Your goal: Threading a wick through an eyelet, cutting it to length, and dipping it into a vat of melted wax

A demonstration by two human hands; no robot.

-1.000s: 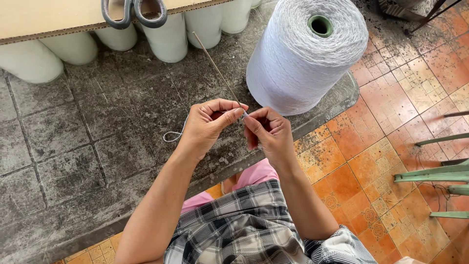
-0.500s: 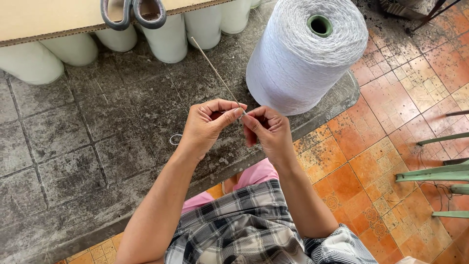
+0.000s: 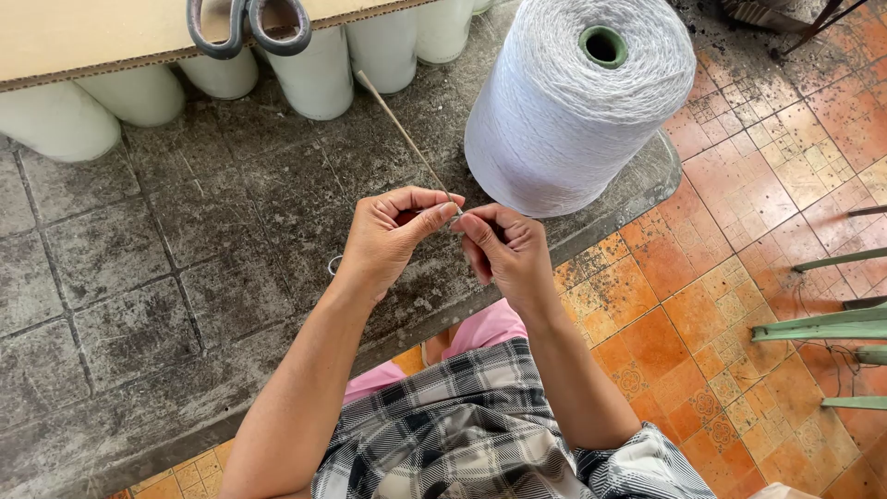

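Just inside the slab's edge [image 3: 517, 282], both hands' fingers pinch a thin stick [image 3: 399, 131] beside the yarn cone [image 3: 573, 111].

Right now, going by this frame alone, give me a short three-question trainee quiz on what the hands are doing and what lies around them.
1. True or false: the thin stick is pinched at the left hand.
2. Which side of the right hand does the big white yarn cone stand on: A toward the body, B beyond it on the grey slab?
3. What tool's grey handles rest on the cardboard at the top?

Key: 1 true; 2 B; 3 scissors.
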